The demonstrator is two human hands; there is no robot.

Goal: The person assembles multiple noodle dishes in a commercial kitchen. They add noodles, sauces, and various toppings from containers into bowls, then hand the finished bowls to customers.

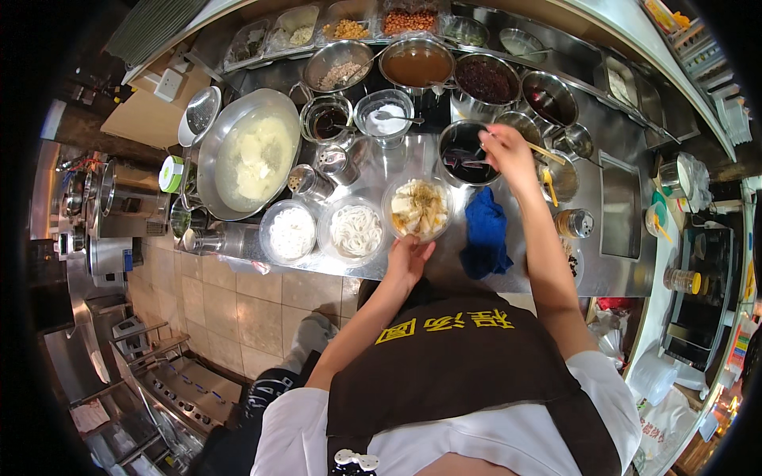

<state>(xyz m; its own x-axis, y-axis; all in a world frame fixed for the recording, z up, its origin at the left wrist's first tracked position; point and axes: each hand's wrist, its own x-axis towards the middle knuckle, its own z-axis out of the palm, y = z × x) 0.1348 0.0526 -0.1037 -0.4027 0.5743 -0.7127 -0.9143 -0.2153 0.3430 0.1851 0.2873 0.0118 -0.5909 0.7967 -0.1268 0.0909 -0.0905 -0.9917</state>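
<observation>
My left hand point(407, 260) grips the near rim of a clear bowl point(417, 208) of soft white chunks with brown sauce and a brown sprinkle on top. Over a round pot of dark liquid point(463, 143), my right hand point(508, 155) is closed on the handle of a spoon point(475, 163) that reaches into the pot. Part of the handle is hidden by the fingers. Two more bowls stand left of my left hand: one of white noodle-like strands point(355, 228) and one of white pieces point(290, 232). Right of the sauced bowl lies a crumpled blue cloth point(486, 234).
A large metal basin point(226, 202) with pale soft lumps in liquid stands at left. Shaker jars point(337, 164), a bowl of white powder point(385, 120), and pots of brown liquid point(416, 65) and dark red filling point(486, 79) line the back. A spice jar point(573, 224) lies at right.
</observation>
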